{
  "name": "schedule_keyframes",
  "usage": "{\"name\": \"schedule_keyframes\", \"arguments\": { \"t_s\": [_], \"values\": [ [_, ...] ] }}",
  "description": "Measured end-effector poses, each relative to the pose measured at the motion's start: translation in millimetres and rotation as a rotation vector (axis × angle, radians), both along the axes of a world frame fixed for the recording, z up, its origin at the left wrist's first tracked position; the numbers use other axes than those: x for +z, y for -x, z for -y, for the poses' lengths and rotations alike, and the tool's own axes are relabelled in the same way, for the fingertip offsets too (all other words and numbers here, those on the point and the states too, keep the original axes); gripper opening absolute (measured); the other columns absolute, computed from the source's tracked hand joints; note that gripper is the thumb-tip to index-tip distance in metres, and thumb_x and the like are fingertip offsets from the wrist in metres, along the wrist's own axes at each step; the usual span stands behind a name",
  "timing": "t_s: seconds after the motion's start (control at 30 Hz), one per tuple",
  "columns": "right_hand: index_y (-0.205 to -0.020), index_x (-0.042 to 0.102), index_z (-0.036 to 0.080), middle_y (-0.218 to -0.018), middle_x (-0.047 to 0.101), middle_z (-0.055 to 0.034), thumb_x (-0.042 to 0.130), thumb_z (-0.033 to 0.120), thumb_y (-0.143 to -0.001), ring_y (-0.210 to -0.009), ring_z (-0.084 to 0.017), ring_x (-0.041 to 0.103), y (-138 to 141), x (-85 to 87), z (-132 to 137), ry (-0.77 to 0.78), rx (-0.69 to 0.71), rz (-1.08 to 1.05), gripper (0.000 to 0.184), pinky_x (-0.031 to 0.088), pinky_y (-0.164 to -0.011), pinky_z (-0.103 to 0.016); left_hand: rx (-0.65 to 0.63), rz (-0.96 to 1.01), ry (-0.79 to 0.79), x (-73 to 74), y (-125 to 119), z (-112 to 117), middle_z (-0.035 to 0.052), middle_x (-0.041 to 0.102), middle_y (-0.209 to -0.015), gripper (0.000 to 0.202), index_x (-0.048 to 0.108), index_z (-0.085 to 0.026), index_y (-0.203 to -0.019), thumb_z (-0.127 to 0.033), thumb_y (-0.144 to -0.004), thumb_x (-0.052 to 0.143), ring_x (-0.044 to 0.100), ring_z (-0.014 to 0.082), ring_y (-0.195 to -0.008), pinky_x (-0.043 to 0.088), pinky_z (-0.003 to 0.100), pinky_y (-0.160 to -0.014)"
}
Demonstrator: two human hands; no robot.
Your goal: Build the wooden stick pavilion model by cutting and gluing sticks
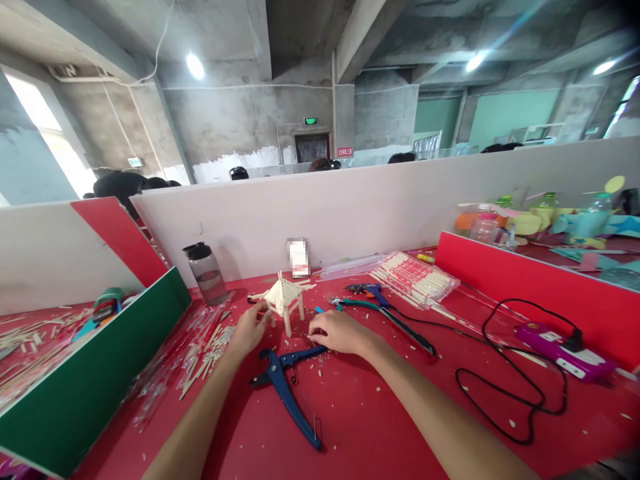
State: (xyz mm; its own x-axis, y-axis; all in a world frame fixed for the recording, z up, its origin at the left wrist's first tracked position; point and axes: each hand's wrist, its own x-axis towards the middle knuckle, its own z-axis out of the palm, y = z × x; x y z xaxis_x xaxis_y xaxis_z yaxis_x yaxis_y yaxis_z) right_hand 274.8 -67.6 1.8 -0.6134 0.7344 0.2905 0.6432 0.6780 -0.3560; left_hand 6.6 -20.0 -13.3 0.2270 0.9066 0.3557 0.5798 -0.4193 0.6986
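Observation:
A small pavilion model [283, 293] built of pale wooden sticks stands upright on the red tabletop, with a pointed roof over thin legs. My left hand [251, 328] is at its left side, thumb and fingers closed around a left leg. To the right of the model, my right hand [333, 331] rests low over the table with curled fingers, apart from the model; whatever its fingertips may hold is hidden. Just in front of both hands lies a blue-handled cutter [287, 387], one end reaching near my right fingers. Pliers with teal and black handles [385, 319] lie beyond my right wrist.
A glue gun [370, 291] has a black cord near a purple power strip [565, 353]. Packed sticks [415, 279] lie at back right, loose sticks [207, 360] at left. A water bottle [204, 273] stands by the white partition [250, 220]. Green [100, 373] and red dividers [540, 280] flank the table.

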Motion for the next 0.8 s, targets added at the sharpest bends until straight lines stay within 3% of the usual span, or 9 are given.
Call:
{"name": "schedule_keyframes", "arguments": {
  "t_s": [0.3,0.53,0.7,0.8],
  "values": [
    [-0.091,0.076,0.021,-0.090,0.076,-0.0059,0.053,0.028,-0.095,-0.082,-0.019,0.068,-8,10.3,-1,-0.023,-0.049,-0.075,0.024,0.042,-0.074,-0.025,-0.019,-0.004,-0.004,1.8,0,1,0.0035,0.069,-0.072,0.029,0.060,-0.019,-0.083,-0.045,-0.087,0.048,0.066,0.0214,-0.072,0.048,0.029,-0.070],
    [-0.092,0.075,0.021,-0.094,0.075,-0.0046,0.060,0.023,-0.091,-0.084,-0.018,0.067,-3,4.4,0,0.013,-0.042,-0.072,0.015,0.043,-0.075,-0.024,-0.001,-0.013,0.000,2.6,-1,3,0.0033,0.068,-0.073,0.029,0.058,-0.020,-0.083,-0.047,-0.087,0.048,0.066,0.0218,-0.072,0.048,0.030,-0.071],
    [-0.098,0.072,0.023,-0.097,0.074,-0.0049,0.064,0.025,-0.088,-0.085,-0.018,0.067,2,-3.8,-1,-0.002,-0.087,0.009,0.013,0.043,-0.072,-0.024,-0.023,-0.133,0.019,14.9,0,12,0.0057,0.071,-0.077,0.030,0.060,-0.020,-0.078,-0.047,-0.085,0.051,0.066,0.0224,-0.074,0.047,0.030,-0.071],
    [-0.099,0.072,0.023,-0.098,0.074,-0.0055,0.061,0.020,-0.088,-0.089,-0.020,0.068,4,-7.2,-2,-0.015,-0.115,0.057,0.016,0.043,-0.073,-0.025,-0.051,-0.225,0.113,23.9,3,21,0.0053,0.072,-0.077,0.032,0.065,-0.019,-0.078,-0.049,-0.078,0.057,0.064,0.0216,-0.070,0.046,0.028,-0.064]
  ]
}}
